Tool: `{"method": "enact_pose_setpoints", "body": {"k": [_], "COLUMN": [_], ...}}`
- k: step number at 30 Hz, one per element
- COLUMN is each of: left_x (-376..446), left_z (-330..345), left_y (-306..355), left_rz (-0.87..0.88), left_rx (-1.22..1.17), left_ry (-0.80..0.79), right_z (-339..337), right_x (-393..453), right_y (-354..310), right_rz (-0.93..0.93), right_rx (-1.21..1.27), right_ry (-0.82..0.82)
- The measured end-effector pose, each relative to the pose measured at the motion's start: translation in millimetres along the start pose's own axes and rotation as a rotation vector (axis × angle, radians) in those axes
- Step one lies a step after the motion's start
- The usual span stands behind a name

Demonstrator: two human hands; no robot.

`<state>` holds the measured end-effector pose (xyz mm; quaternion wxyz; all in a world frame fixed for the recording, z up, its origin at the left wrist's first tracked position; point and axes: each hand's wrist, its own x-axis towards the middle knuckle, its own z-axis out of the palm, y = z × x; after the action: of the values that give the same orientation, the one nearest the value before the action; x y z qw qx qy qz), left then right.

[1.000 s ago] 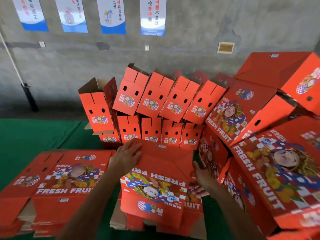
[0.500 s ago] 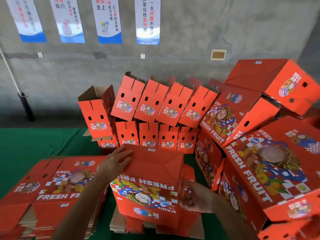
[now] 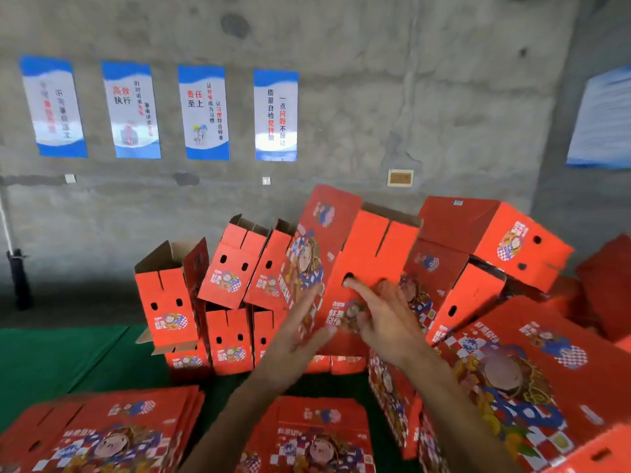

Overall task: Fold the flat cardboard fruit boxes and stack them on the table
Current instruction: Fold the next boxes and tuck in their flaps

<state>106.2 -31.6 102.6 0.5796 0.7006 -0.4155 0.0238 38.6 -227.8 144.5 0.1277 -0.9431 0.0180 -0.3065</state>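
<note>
A folded red fruit box [image 3: 372, 247] is up in the air, tilted, in front of the heap of folded boxes [image 3: 235, 268]. My left hand [image 3: 302, 331] lies with straight fingers against its printed side; it is motion-blurred. My right hand [image 3: 384, 314] touches the box's orange end face with spread fingers, just below the two round holes. Neither hand curls round the box. Below my arms lie two piles of flat boxes, one at the lower left [image 3: 102, 435] and one at the bottom centre [image 3: 317, 435].
More folded boxes are heaped at the right [image 3: 495, 233], with a large one near me [image 3: 532, 387]. A green cover [image 3: 51, 363] lies on the table at the left. Behind stands a concrete wall with blue posters [image 3: 275, 114].
The folded box has gone from lying on the flat pile to raised against the heap at the back. Both hands have risen with it, and my view has tilted upward.
</note>
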Motion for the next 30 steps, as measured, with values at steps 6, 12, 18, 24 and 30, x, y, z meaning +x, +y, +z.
{"method": "enact_pose_setpoints", "body": {"k": [6,12,18,24,30], "left_x": [82.3,170.4,220.2,257.2,282.4], "left_z": [69.0,162.9,272.7,374.9,457.0], "left_y": [61.1,135.1,202.0,217.0,206.5], "left_rz": [0.194,0.34,0.417,0.347,0.22], "left_rx": [-0.152,-0.294,-0.402,-0.501,-0.442], "left_ry": [-0.049,-0.125,-0.238,-0.386,-0.454], "right_z": [-93.5,-205.4,-290.4,-327.9,-324.5], "right_x": [14.6,16.2,-7.1,-30.8,-59.5], "right_y": [24.9,85.2,163.7,243.3,328.2], "right_rz": [0.056,0.192,0.328,0.442,0.493], "right_rx": [-0.256,-0.505,-0.563,-0.714,-0.572], "right_ry": [0.245,0.393,0.475,0.467,0.318]}}
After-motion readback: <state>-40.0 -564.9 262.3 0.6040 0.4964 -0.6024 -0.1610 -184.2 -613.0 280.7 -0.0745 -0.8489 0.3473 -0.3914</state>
